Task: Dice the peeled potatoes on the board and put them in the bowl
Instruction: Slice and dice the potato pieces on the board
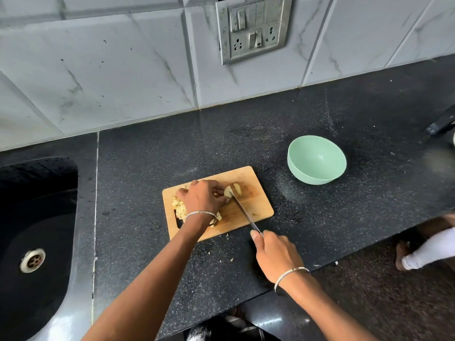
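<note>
A wooden cutting board (pixel 258 205) lies on a black speckled counter (pixel 344 114), its long side slanting up to the right. The left hand (pixel 203 198) rests on the middle of the board with its fingers curled down, fingertips pinning a pale potato piece (pixel 232 190) near the far edge. The right hand (pixel 275 252) hangs off the board's near right corner, fingers and thumb wrapped tight round the handle of a knife (pixel 243 211). The handle is hidden inside the fist. The narrow blade runs up and to the left across the board, and its tip meets the potato piece just beside the left fingertips.

A heap of diced potato (pixel 179 207) sits at the left end of the board, partly under the left hand and wrist. A few small scraps lie on the counter near the board's front edge.

A light green bowl (pixel 295 168) stands on the counter to the right of the board and a little further back, apart from it.

Each wrist wears a thin silver bangle. On the left a dark sink (pixel 61 242) is set into the counter, with a metal drain (pixel 32 260) in its floor. A switch panel (pixel 253 28) is fixed to the grey tiled wall behind. At the right edge another person's bare foot (pixel 402 254) and white trouser leg show below the counter
</note>
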